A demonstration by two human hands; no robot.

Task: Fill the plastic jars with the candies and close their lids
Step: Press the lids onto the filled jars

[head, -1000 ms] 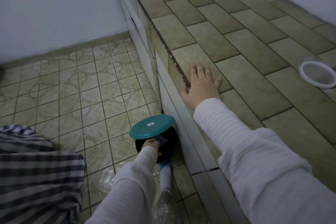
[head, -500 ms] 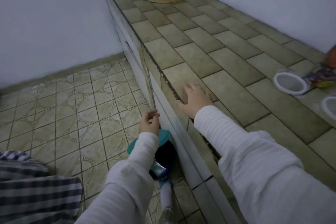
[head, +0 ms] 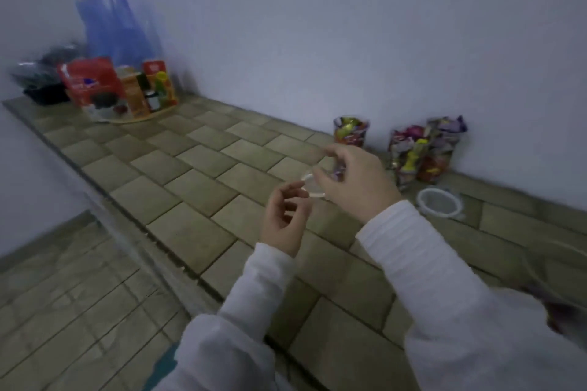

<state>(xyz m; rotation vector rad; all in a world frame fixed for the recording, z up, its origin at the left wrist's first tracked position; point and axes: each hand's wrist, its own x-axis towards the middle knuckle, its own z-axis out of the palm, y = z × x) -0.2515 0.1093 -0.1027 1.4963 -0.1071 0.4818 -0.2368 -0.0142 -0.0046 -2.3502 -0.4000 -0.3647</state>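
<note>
We hold a small clear plastic jar (head: pixel 317 182) in our right hand (head: pixel 352 181) above the tiled table (head: pixel 197 190), left hand (head: pixel 284 219) loosely curled and empty beside it, so filling from the wrapped candies (head: pixel 422 152) by the back edge likely comes next.

You see a dim, bluish, flat-lit scene; motion blur smears everything, worst toward 7 and 9 o'clock, edges bowing outward.
</note>
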